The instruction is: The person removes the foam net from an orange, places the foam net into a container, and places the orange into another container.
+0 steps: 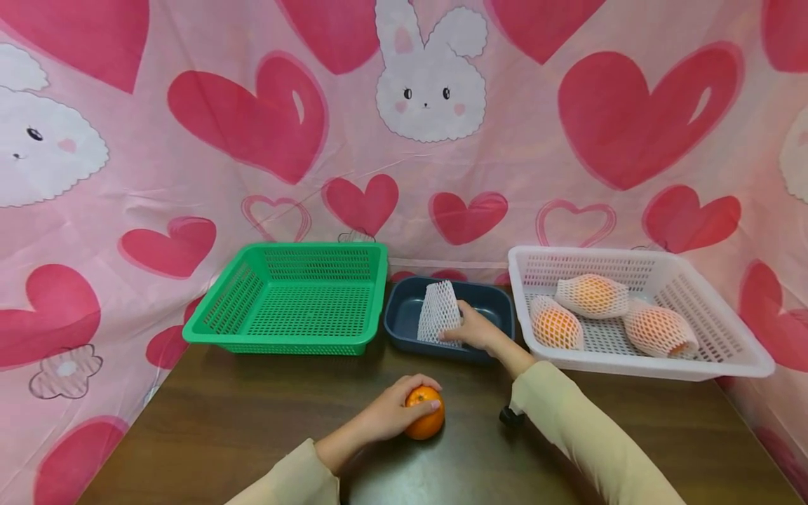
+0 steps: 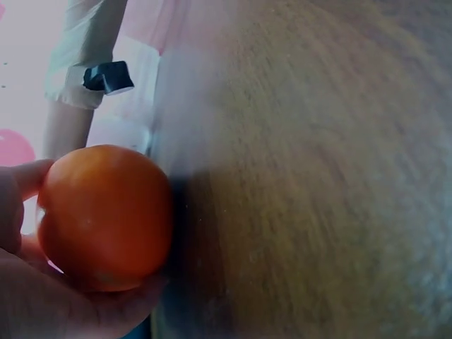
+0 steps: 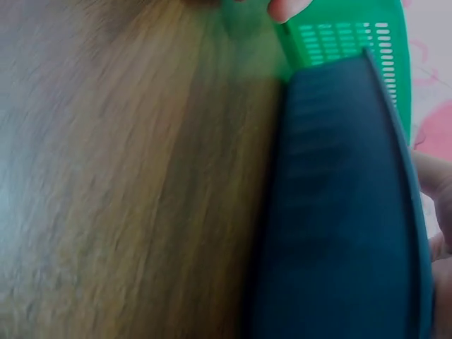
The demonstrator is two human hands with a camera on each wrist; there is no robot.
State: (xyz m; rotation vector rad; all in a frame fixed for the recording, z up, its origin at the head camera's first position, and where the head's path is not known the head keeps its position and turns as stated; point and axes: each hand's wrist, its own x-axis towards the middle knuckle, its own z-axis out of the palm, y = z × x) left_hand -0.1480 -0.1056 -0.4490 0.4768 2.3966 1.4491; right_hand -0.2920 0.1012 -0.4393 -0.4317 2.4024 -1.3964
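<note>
My left hand [image 1: 393, 414] grips an orange [image 1: 426, 419] over the front middle of the table. The left wrist view shows the orange [image 2: 109, 215] close up, with thumb and fingers curled round it, right at the wood surface. My right hand [image 1: 475, 327] pinches a white foam net sleeve [image 1: 437, 314], which looks empty, at the dark blue tray [image 1: 413, 346]. In the right wrist view the tray's side [image 3: 339, 212] hides the sleeve and most of that hand [image 3: 441, 194].
A green basket [image 1: 284, 341] with no fruit in it stands left of the tray. To the right, a white basket [image 1: 631, 366] holds 3 orange fruits in foam nets [image 1: 593, 294]. A pink patterned cloth [image 1: 435, 168] hangs behind the brown table [image 1: 265, 400].
</note>
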